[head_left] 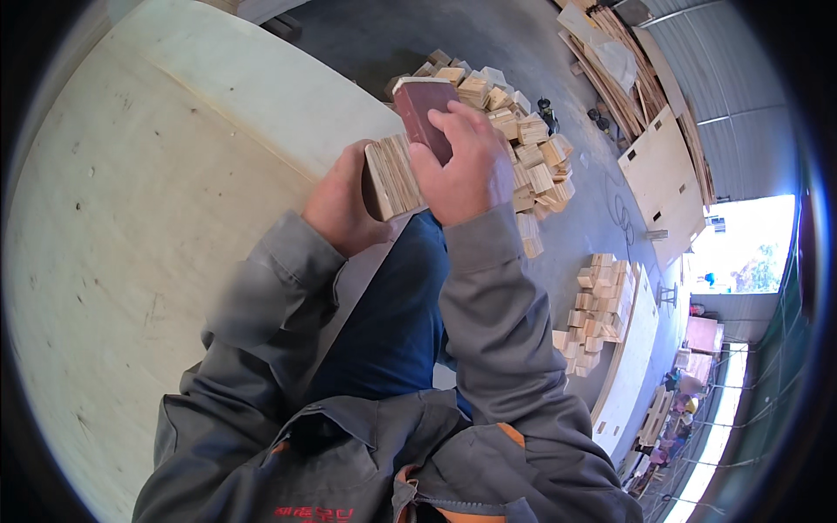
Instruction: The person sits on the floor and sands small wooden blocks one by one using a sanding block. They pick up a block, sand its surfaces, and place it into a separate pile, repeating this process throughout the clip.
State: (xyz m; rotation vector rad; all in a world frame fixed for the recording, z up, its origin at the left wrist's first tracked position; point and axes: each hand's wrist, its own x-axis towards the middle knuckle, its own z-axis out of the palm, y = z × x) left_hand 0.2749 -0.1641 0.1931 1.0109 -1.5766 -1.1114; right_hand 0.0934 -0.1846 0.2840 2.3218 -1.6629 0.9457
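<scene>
In my left hand [338,207] is a layered plywood block [398,178], its striped edge facing up and the fingers wrapped around its left side and underneath. My right hand [466,166] grips a dark red sanding block [422,106] with a pale far edge. The sanding block is tilted against the plywood block's right side; whether the two press together is hard to tell. Both hands are in front of me, above my leg and beside the right edge of a pale wooden tabletop [174,209].
A heap of wooden blocks [536,157] lies on the grey floor beyond my right hand. Stacked blocks [597,305] stand farther right beside a long pale board [629,349]. Sheets and planks [667,170] lean along the wall near a bright opening [750,244].
</scene>
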